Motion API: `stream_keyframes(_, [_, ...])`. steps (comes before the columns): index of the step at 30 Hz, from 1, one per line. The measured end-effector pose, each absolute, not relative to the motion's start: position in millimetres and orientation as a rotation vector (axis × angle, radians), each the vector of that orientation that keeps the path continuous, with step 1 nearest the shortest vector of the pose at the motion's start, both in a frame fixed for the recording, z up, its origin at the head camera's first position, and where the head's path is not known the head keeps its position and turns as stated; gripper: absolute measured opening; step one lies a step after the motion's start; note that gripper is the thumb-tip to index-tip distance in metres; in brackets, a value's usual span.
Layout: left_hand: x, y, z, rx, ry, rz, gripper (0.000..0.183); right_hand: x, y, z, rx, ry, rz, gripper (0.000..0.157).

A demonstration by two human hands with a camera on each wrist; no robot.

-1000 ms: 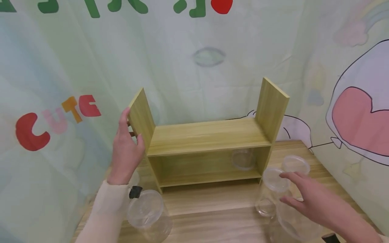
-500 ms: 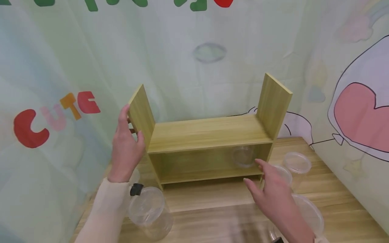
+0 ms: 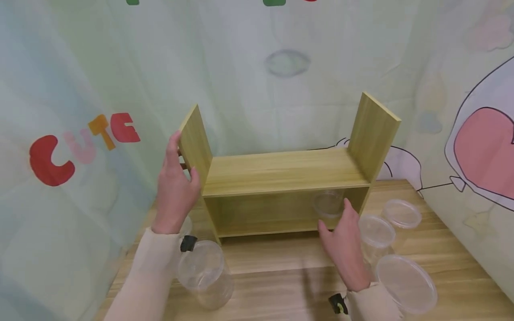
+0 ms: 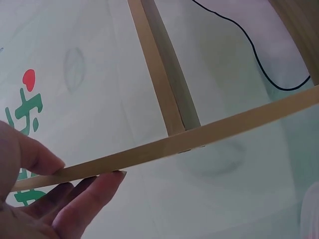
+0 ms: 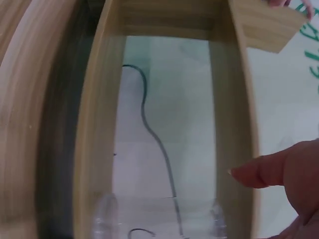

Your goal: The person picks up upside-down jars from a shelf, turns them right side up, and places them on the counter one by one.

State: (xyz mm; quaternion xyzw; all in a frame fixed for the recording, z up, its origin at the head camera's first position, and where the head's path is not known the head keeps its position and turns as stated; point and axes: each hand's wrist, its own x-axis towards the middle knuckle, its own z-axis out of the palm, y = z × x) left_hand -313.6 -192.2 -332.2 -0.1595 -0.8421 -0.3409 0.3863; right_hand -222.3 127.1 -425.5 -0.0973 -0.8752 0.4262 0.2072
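Note:
A small wooden shelf (image 3: pixel 281 173) with two tall side panels stands on the table. My left hand (image 3: pixel 176 192) grips its left side panel (image 4: pixel 144 155), thumb on one face and fingers on the other. In front of the lower compartment is my right hand (image 3: pixel 345 247), thumb and fingers spread, holding nothing. Near its fingertips, inside the compartment's right end, sits a clear round plastic jar (image 3: pixel 328 204). The right wrist view shows this jar (image 5: pixel 159 216) blurred at the bottom, with the thumb (image 5: pixel 259 172) overlapping the shelf's edge.
Several clear lidded jars stand about the shelf: one jar (image 3: pixel 206 274) at front left, and a jar (image 3: pixel 376 232), another lid (image 3: pixel 401 214) and a wide lid (image 3: pixel 406 283) at right. A printed cloth (image 3: pixel 241 89) hangs behind the wood-grain table (image 3: pixel 273 285).
My right hand has moved left, from above the jars at right to the front of the lower compartment. My left hand stays on the side panel. The head view has shifted slightly.

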Motion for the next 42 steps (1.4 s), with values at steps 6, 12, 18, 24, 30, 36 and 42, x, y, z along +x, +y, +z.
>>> stream_keyframes(6, [-313.3,-193.9,-332.7,-0.403,-2.141,-0.862,0.077,-250.5,124.5,-442.8,-0.359,-2.284,1.261,0.090])
stream_keyframes(12, [-314.3,-194.2,-334.8,-0.416,-2.157,-0.850,0.078,-268.0,125.8,-453.6,-0.450,-2.281,1.348,0.098])
stream_keyframes(18, [-315.4,-191.2,-339.1,-0.407,-2.175,-0.848,0.078,-281.3,133.5,-464.6,-0.496,-2.298,1.321,0.088])
stream_keyframes(24, [-314.7,-188.2,-342.5,-0.403,-2.180,-0.850,0.078,-291.8,139.7,-473.8,-0.481,-2.221,1.222,0.078])
stream_keyframes(30, [-311.9,-189.3,-342.2,-0.401,-2.199,-0.825,0.077,-302.9,139.6,-480.0,-0.407,-2.089,1.144,0.076])
stream_keyframes(36, [-311.5,-189.6,-337.9,-0.412,-2.196,-0.806,0.078,-313.1,140.6,-477.4,-0.359,-1.965,1.088,0.071])
stream_keyframes(42, [-312.7,-192.6,-333.3,-0.415,-2.173,-0.808,0.078,-317.9,140.0,-472.0,-0.297,-1.851,1.178,0.069])
